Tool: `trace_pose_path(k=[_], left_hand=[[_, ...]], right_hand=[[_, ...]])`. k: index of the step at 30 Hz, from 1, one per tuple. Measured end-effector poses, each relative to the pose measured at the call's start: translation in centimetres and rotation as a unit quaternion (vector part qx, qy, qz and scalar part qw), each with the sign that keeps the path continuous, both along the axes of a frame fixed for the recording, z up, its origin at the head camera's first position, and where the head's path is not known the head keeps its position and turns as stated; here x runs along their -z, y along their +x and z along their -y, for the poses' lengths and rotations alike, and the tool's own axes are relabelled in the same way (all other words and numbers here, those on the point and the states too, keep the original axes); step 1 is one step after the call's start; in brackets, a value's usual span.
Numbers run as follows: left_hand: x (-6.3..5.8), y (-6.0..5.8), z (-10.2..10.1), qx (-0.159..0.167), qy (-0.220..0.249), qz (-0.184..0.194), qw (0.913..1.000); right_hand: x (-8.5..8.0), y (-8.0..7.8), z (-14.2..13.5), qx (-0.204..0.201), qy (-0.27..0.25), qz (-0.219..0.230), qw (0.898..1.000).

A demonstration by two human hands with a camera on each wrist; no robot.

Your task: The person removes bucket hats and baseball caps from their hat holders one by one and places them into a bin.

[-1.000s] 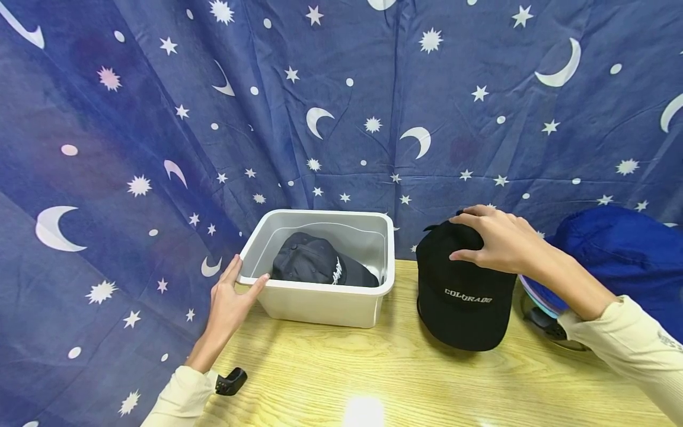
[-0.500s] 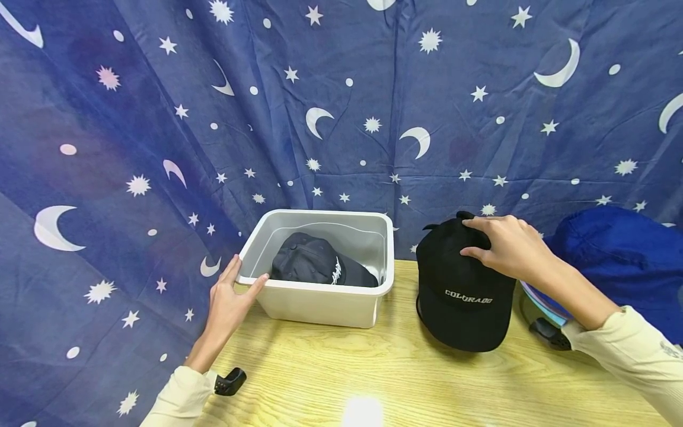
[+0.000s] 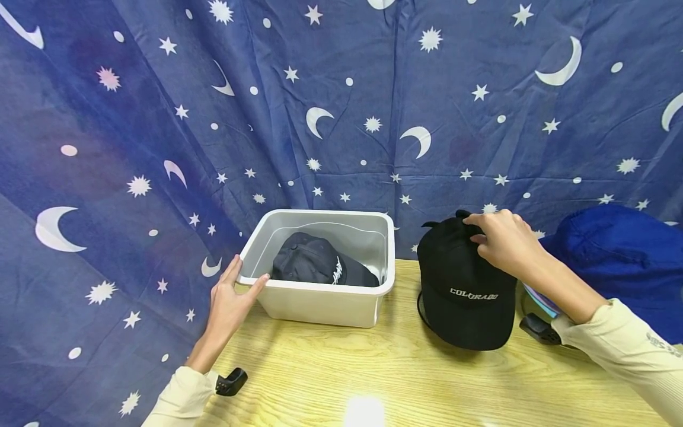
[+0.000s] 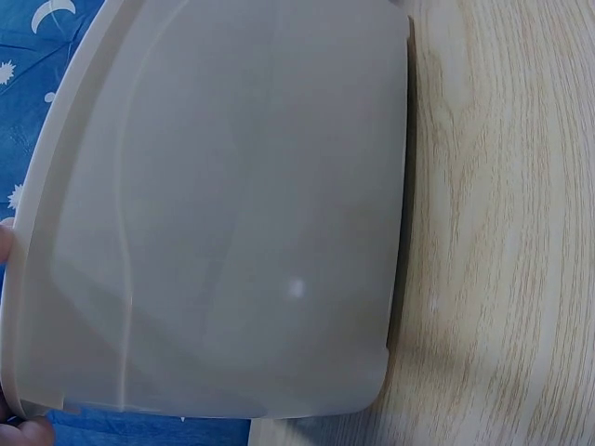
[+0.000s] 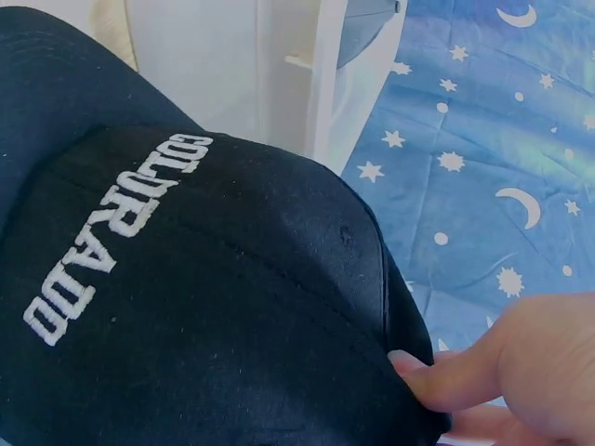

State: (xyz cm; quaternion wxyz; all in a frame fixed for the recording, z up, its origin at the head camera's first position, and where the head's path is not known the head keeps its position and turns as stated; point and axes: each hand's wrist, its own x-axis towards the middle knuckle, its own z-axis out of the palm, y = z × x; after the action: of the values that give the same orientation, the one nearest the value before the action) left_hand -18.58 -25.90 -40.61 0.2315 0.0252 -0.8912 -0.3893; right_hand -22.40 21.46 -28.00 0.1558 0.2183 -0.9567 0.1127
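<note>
My right hand pinches the back of the crown of a black baseball cap, which has COLORADO lettered in white and its brim facing me. In the right wrist view the thumb presses on the black fabric of the crown, and the other fingers are mostly hidden behind it. My left hand rests at the near left corner of a grey plastic bin, thumb on the front rim and fingers straight along the left side. Inside the bin lies a dark navy cap with white lettering, brim to the right.
At the right, behind my forearm, sits a large blue fabric item with pastel edges showing under it. A blue curtain with moons and stars hangs right behind the bin. Bin and caps stand on a light wooden table.
The right hand's fingers and thumb, spread at the black cap's crown before, have closed into a pinch on it. The cap has shifted slightly to the right. The left hand has not moved.
</note>
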Motion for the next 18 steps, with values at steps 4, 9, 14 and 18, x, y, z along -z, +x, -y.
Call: trace_pose_path(k=[4, 9, 14, 18], left_hand=[[0.0, 0.0, 0.1, 0.0, 0.001, 0.003, 1.0], [0.1, -0.1, 0.1, 0.001, 0.0, -0.002, 1.0], [0.0, -0.1, 0.1, 0.001, 0.0, -0.005, 1.0], [0.0, -0.1, 0.1, 0.001, -0.001, -0.008, 1.0]], right_hand=[[-0.4, -0.1, 0.2, 0.006, -0.007, 0.023, 1.0], [-0.8, 0.0, 0.1, 0.002, -0.02, 0.032, 0.999], [-1.1, -0.1, 0.0, -0.003, -0.024, 0.023, 0.999], [-1.5, -0.1, -0.2, -0.009, -0.032, 0.017, 0.999]])
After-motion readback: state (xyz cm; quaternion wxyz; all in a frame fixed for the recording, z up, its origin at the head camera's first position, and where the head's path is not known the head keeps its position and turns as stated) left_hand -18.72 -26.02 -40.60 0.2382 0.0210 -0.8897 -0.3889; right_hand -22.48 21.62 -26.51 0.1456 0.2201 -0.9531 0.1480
